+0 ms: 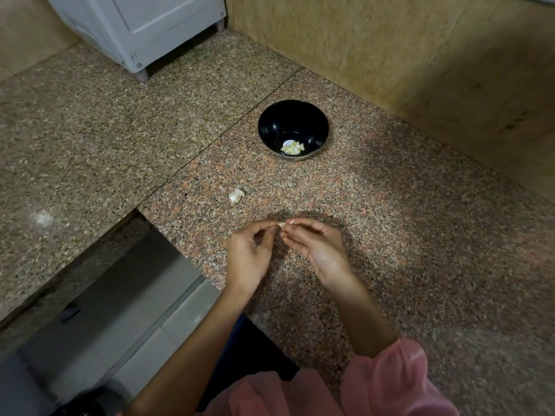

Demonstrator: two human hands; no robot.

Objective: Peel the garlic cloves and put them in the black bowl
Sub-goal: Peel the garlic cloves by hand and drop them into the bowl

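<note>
Both hands, left [247, 250] and right [315, 247], pinch one clove [282, 225] above the counter [420, 235]; slick once bared, it may squirt out short of the bowl [292, 115].

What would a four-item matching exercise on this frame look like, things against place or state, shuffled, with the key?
Things
1. black bowl
2. peeled cloves
3. white garlic piece
4. held clove

Places or states
A. pinched between left hand and right hand
B. lying loose on the counter, between the hands and the bowl
C. standing upright on the counter, beyond the hands
D. at the bottom of the bowl

Pairs: 1-C, 2-D, 3-B, 4-A
</note>
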